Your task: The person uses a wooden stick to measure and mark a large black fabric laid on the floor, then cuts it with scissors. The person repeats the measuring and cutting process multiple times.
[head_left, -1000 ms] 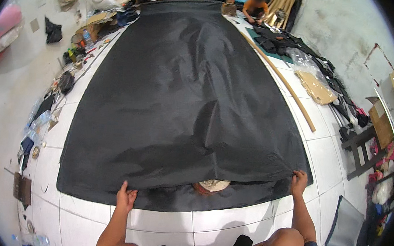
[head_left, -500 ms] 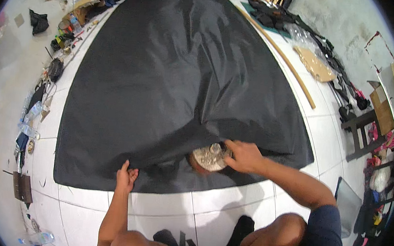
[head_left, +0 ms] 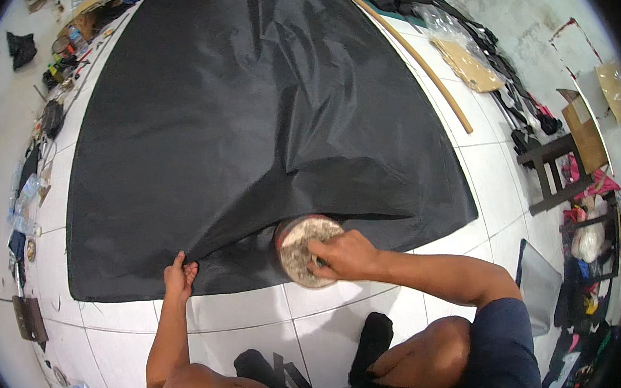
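Knees (head_left: 429,352): I am seeing both bending into the lower part of the frame, with feet (head_left: 373,340) in black resting on white tile (head_left: 120,347).
Left hand (head_left: 180,279): left of centre, low in the frame, it is pinching a fold of the black sheet (head_left: 175,138) between thumb and fingers.
Right hand (head_left: 346,255): just right of centre, it is grasping the disc from above; its fingers are hiding whatever part they are closing on.
Disc (head_left: 294,252): it is sitting at the middle of the frame, showing a mottled pale top and a reddish-brown side; I am not able to tell whether it is touching the tile.
Sheet: it is spreading from the centre to the top of the frame, its upper layer lifting near the disc and creasing behind it.
Mat (head_left: 538,288): grey, it is lying at right.
Stool (head_left: 559,175): dark, it is leaning farther up the right side.
Tube (head_left: 425,67): brown, it is lying beside the sheet at upper right, near some cardboard (head_left: 469,66).
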A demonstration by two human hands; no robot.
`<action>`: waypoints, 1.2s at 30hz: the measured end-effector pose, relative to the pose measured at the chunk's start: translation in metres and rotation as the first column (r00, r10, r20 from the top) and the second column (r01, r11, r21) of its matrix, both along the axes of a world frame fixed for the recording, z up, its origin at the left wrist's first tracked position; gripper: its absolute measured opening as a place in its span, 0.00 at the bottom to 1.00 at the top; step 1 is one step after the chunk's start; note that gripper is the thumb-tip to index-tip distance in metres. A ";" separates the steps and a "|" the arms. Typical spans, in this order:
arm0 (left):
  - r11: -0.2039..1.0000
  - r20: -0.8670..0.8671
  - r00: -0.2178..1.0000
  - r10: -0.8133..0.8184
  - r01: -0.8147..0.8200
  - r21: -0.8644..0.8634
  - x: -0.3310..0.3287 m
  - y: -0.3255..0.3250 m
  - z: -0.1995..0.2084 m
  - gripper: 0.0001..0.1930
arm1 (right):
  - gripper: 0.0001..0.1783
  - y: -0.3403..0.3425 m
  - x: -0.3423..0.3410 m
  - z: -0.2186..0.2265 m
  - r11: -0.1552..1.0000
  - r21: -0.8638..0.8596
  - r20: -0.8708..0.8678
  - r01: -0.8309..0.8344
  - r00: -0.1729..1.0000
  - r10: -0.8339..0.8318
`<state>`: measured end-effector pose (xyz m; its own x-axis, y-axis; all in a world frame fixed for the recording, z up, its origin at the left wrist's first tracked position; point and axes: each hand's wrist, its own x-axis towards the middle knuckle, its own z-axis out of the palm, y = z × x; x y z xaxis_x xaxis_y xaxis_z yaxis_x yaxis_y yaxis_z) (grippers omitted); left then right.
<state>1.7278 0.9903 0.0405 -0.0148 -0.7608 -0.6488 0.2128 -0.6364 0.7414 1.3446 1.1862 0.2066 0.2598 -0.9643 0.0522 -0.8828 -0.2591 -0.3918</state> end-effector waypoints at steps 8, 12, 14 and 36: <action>0.999 0.350 0.937 -0.012 0.029 -0.043 0.018 0.004 -0.039 0.16 | 0.23 0.089 0.027 -0.002 0.928 0.373 0.206 -0.007 0.976 -0.075; 0.995 0.417 0.909 0.018 0.023 -0.092 0.022 0.006 -0.037 0.20 | 0.26 0.113 0.030 -0.007 0.851 0.505 0.230 -0.143 0.973 0.027; 0.991 0.393 0.915 0.091 -0.043 -0.128 0.027 0.006 -0.038 0.22 | 0.26 0.120 0.028 -0.007 0.893 0.422 0.214 -0.153 0.975 0.066; 0.953 0.529 0.801 0.280 -0.164 -0.255 0.075 -0.024 -0.054 0.26 | 0.27 0.178 -0.307 -0.176 0.232 -0.107 -0.128 0.967 0.218 -0.967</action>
